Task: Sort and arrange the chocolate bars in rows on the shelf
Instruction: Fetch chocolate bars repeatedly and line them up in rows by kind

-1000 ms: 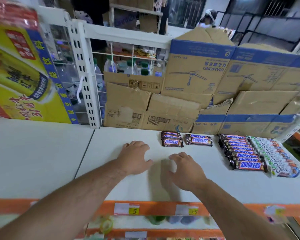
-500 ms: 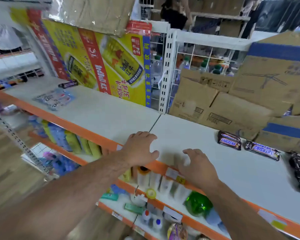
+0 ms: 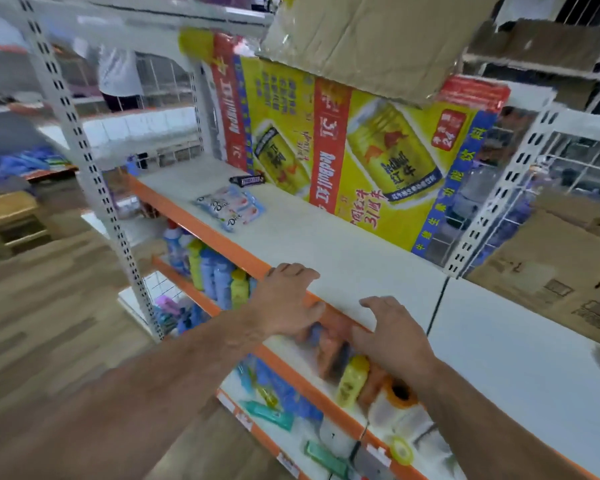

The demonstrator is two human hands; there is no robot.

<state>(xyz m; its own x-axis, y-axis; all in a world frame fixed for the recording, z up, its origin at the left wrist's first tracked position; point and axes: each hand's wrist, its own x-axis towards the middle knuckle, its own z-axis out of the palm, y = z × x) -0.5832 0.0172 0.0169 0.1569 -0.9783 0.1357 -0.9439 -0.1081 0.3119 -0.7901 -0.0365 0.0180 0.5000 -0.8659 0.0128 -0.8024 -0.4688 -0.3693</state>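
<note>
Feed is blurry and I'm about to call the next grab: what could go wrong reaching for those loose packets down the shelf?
1. The pale Dove packets lie close to the shelf's orange front edge; a hasty sweep might push them off.
2. The dark bar sits far back beside the yellow carton, well away from both the left hand and right hand, so the reach may be long and clumsy.

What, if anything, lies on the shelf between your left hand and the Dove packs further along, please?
Nothing visible does. Only bare white shelf lies between the left hand and the Dove packs; the dark bar sits beyond them, by the yellow carton.
</note>
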